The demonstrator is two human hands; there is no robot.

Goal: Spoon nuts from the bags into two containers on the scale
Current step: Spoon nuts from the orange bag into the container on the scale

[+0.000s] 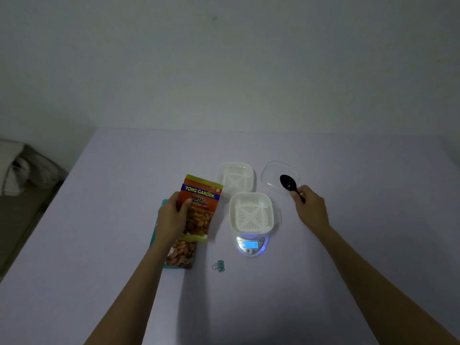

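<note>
Nuts are lying nearest in a flat bag (180,255) under the left wrist, with a binder clip (218,265) just right of it. The left hand (171,217) is gripping the upright almond bag (201,205), and the right hand (311,207) is pinching a black spoon (288,183). Between the hands, a white container (251,212) is sitting on the scale (251,245). A second container (235,179) is waiting beyond on the desk (124,195). Judging by this, the bag's mouth should be tilting toward the spoon, close beside the weighed container.

Container (251,212) on scale (251,245); second container (235,178) behind it, lid (271,174) to its right. Almond bag (201,210) left of scale; binder clip (218,265) nearer, on desk (273,295).
</note>
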